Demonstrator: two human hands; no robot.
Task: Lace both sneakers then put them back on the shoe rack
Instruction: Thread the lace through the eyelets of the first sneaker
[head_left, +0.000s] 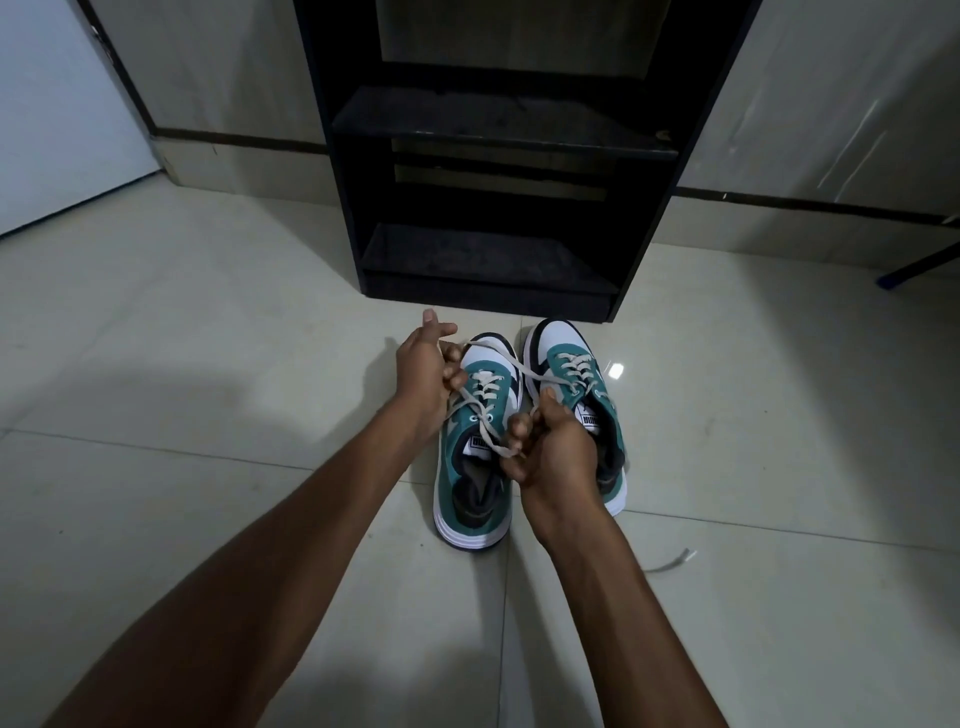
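Sneakers (530, 415) at frame centre; left hand (423, 371) and right hand (553, 449) each pinching lace (524, 371). Pull ends evenly, snug.

the right hand (553, 449) covers the inner side and heel of the right sneaker (582, 395). the lace (519, 371) ends vanish inside both fists. the shoe rack (493, 208) runs off the top edge, and a blue-tipped bar (914, 267) is cut off at right.
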